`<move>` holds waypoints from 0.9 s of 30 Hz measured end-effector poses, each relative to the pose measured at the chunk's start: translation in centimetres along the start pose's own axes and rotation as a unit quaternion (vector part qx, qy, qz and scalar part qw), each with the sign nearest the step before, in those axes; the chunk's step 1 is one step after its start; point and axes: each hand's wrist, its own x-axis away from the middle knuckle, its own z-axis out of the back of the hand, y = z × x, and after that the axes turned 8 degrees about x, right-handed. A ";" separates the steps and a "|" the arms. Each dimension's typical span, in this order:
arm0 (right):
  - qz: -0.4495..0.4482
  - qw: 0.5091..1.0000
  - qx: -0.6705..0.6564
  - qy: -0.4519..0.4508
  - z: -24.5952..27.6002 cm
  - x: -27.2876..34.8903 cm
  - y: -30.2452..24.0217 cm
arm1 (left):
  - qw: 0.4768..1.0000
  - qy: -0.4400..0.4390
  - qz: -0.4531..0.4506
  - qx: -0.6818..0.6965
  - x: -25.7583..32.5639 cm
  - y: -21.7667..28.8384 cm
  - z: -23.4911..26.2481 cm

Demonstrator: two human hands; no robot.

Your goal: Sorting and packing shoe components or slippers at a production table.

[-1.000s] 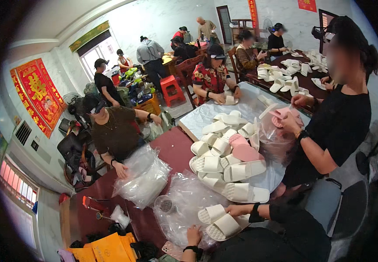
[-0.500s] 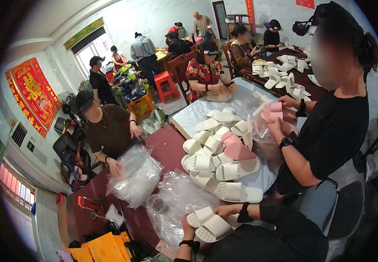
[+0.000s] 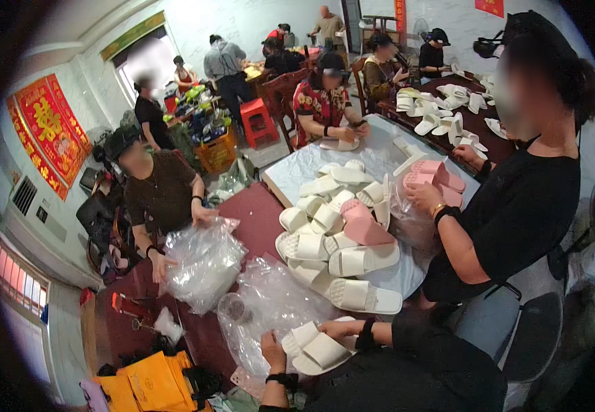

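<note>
Right hand [image 3: 339, 329] grips a pair of white slide slippers [image 3: 321, 353], left hand [image 3: 273, 353] right at their edge, its hold impossible to tell! The pair sits outside any bag, beside clear plastic bags [image 3: 262, 296]. Just beyond, a heap of loose white slides [image 3: 328, 221] lies unwrapped, pink slides [image 3: 366, 228] among them.

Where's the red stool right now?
In the head view, slightly left of upper centre, the red stool stands between a yellow crate and a wooden chair.
</note>
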 end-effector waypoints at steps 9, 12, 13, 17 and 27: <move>-0.097 0.962 0.149 0.209 1.8 2.0 -0.7 | 0.995 0.082 0.017 0.060 -3.3 0.9 1.1; -0.093 0.959 0.138 0.229 1.4 2.7 -1.1 | 0.990 0.089 0.068 0.089 -3.4 1.5 1.1; -0.095 0.960 0.139 0.225 1.3 2.9 -0.3 | 0.984 0.086 0.104 0.115 -3.4 1.8 0.8; -0.002 0.957 0.207 0.202 1.2 3.5 -1.2 | 0.975 0.087 0.146 0.145 -2.7 1.9 0.8; 0.077 0.934 0.141 0.320 -0.3 1.7 -1.4 | 0.934 -0.102 0.169 0.297 -2.5 2.1 0.3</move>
